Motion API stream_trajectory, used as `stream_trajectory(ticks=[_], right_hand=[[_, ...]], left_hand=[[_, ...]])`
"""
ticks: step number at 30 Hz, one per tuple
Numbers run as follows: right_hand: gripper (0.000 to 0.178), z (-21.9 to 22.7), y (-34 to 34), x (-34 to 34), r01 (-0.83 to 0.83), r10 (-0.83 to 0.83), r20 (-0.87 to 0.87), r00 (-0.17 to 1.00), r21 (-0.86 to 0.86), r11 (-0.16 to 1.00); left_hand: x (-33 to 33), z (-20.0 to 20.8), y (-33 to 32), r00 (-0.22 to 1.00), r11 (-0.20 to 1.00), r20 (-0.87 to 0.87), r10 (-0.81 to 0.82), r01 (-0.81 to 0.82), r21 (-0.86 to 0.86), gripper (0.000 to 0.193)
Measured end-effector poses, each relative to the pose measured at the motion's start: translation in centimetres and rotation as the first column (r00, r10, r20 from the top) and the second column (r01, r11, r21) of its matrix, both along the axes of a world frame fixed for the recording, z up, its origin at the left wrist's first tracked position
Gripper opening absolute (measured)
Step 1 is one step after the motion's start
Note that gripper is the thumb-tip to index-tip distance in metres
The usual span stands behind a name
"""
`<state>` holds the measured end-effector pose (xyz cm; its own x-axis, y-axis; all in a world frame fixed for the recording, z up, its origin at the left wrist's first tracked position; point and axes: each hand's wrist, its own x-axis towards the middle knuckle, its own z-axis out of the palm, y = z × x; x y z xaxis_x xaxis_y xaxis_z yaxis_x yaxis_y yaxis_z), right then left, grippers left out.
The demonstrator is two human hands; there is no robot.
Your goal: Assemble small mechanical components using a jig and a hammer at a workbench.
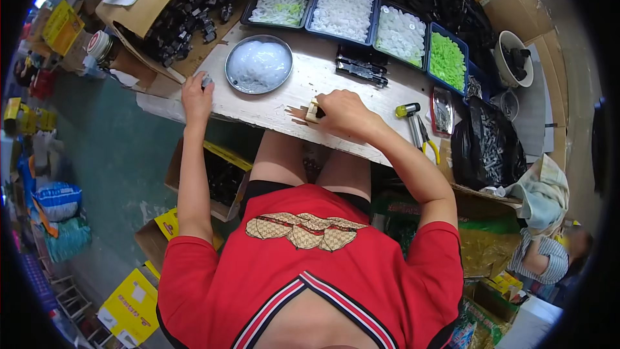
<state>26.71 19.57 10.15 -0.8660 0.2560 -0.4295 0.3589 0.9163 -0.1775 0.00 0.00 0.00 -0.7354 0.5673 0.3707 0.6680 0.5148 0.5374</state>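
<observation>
My left hand [196, 98] is at the table's front edge beside the cardboard box, with its fingers closed around a small grey part [206, 81]. My right hand [349, 111] lies over a cream-coloured block [312, 111] near the front edge. Its fingers are curled down at a small black part [320, 112] on that block; the fingertips are partly hidden. Behind the hands stands a round metal dish [230, 72] with a glossy whitish, jelly-like mass. Several black rail-like pieces [361, 70] lie beyond my right hand.
Blue trays [373, 42] of small white and green plastic parts line the back. An open cardboard box [139, 16] holds black parts at left. Pliers [429, 142], a screwdriver [408, 110] and a black bag [466, 139] of metal pieces lie right. Another person [549, 258] is at far right.
</observation>
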Motion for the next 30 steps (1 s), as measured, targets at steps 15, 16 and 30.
stream_trajectory(ticks=[15,16,30], right_hand=[[0.050,-6.1,-3.0,5.6,0.062,0.173,-0.533,0.828,0.394,0.917],[0.049,-6.4,-3.0,5.4,0.064,0.165,-0.534,0.830,0.384,0.921],[0.015,-6.7,-1.5,6.0,0.191,-0.284,-0.881,0.378,-0.226,0.955]], left_hand=[[9.5,6.0,4.5,0.689,0.831,0.519,-0.506,0.228,0.507,0.021],[10.3,5.9,5.4,0.648,0.808,0.517,-0.559,0.286,0.515,0.022],[16.2,5.6,10.7,0.603,0.615,0.230,-0.764,0.788,-0.019,0.024]])
